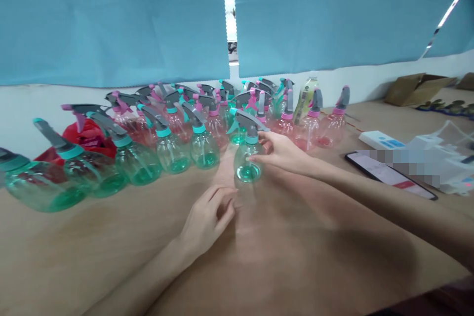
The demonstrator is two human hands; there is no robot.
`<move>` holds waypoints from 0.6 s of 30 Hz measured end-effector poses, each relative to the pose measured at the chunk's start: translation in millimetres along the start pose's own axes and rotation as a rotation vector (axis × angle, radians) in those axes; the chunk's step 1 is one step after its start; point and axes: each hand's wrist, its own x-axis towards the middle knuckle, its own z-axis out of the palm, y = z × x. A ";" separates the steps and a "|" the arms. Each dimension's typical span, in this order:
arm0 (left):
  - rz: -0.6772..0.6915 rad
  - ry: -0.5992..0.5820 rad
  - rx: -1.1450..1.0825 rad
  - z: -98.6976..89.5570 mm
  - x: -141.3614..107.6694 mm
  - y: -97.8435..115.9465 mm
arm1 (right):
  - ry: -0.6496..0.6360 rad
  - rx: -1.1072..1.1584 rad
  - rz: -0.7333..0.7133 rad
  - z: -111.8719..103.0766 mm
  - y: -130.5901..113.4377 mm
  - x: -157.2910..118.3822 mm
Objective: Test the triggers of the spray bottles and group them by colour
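Five green bottles in a row, left of frame. My left hand, lower centre: empty, half-curled. Sixth bottle, mid-frame, gripped on its right side by my right hand. Phone flat on table, right of frame.

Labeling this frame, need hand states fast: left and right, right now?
Left hand: open, fingers loosely curled, nothing visibly held.
Right hand: closed on a clear green spray bottle.

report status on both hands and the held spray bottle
Right hand holding teal-collared spray bottle, upright. Left hand empty, close by. Other spray bottles crowd behind and left.
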 end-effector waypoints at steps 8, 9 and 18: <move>0.015 0.011 -0.104 -1.5 -2.3 3.4 | 0.040 -0.036 0.067 29.4 -9.8 45.0; 0.009 0.008 -0.108 -1.2 -2.1 3.4 | 0.041 -0.045 0.076 30.3 -10.1 47.1; -0.003 -0.018 -0.108 1.1 -1.6 -0.2 | 0.053 -0.235 0.181 33.1 -14.7 58.0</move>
